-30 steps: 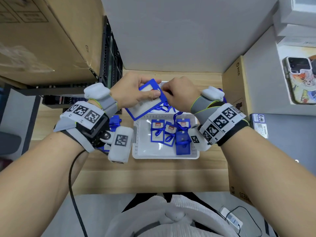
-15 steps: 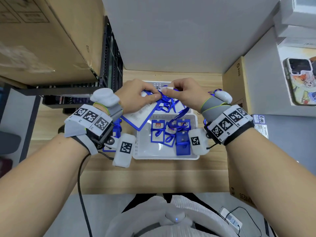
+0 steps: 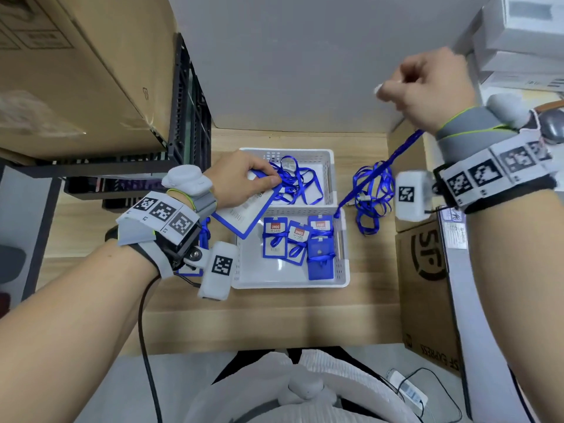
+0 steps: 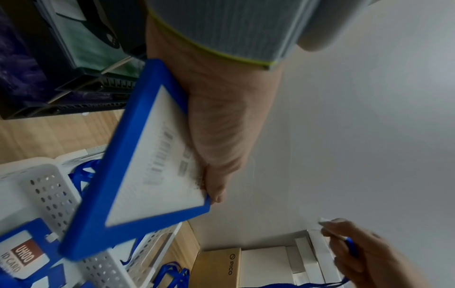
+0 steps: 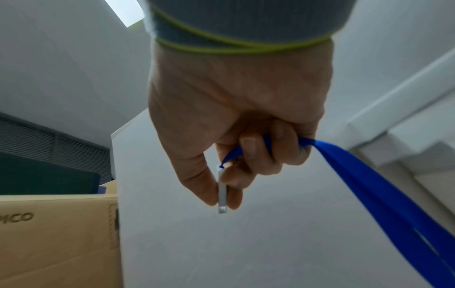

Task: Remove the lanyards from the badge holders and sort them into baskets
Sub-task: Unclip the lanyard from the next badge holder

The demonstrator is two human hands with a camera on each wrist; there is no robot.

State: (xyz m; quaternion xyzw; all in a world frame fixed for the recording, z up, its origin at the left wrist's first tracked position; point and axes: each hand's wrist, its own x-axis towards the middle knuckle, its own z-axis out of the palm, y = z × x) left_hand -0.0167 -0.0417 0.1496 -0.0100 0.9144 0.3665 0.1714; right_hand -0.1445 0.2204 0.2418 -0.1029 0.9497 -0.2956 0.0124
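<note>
My left hand (image 3: 241, 178) grips a blue-framed badge holder (image 3: 247, 209) (image 4: 147, 167) tilted above the gap between two white baskets. My right hand (image 3: 427, 87) (image 5: 234, 155) is raised high at the right, pinching the white clip (image 5: 222, 194) of a blue lanyard (image 3: 381, 175) (image 5: 381, 194). The strap runs taut down from that hand to the near basket's right corner. The far basket (image 3: 328, 157) holds loose blue lanyards (image 3: 297, 181). The near basket (image 3: 341, 270) holds three blue badge holders (image 3: 297, 242) with straps still on them.
More blue lanyards (image 3: 370, 203) lie in a loose heap on the wooden table right of the baskets. Cardboard boxes (image 3: 427, 270) stand at the right, a black rack (image 3: 189, 117) and a large carton at the left. A grey wall closes the back.
My right hand has pulled the lanyard away from the badge holder, rising up and to the right. My left hand stayed over the baskets, still holding the holder.
</note>
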